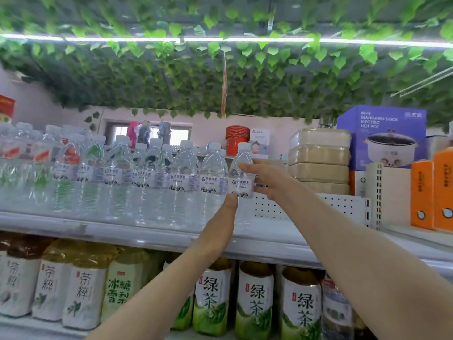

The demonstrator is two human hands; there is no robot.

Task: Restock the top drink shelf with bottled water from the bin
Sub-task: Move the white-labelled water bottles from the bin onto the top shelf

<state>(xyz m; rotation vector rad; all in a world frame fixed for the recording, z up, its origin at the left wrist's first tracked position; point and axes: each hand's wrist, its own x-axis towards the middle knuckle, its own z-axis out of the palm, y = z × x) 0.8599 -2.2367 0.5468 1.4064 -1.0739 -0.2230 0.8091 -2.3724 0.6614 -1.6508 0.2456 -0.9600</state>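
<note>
On the white metal top shelf (98, 229), the row of clear plastic water bottles with white caps (147, 177) runs in from the left. Your left hand (229, 207) comes up against the lower part of the last clear water bottle (241, 182). Its fingers are hidden behind the plastic, so I cannot tell whether it grips or only steadies. That bottle stands upright at the right end of the row, just beside its neighbour. Your right hand (264, 177) wraps it at label height, thumb in front. The bin is out of view.

The likely trouble is a nudge. Push the bottle leftwards too hard and the packed row may topple in a chain. Let go before the base sits flat and it could tip over the front lip.

The water labels carry a blue logo and a mountain print, but the characters are too blurred to read. On the shelf below, the green-labelled tea bottles (255, 298) read "绿茶", and those further left "茶粹" and "冰糖雪梨". To the right, the purple cardboard box (382, 133) reads "MANDARIN DUCK ELECTRIC HOT POT".
</note>
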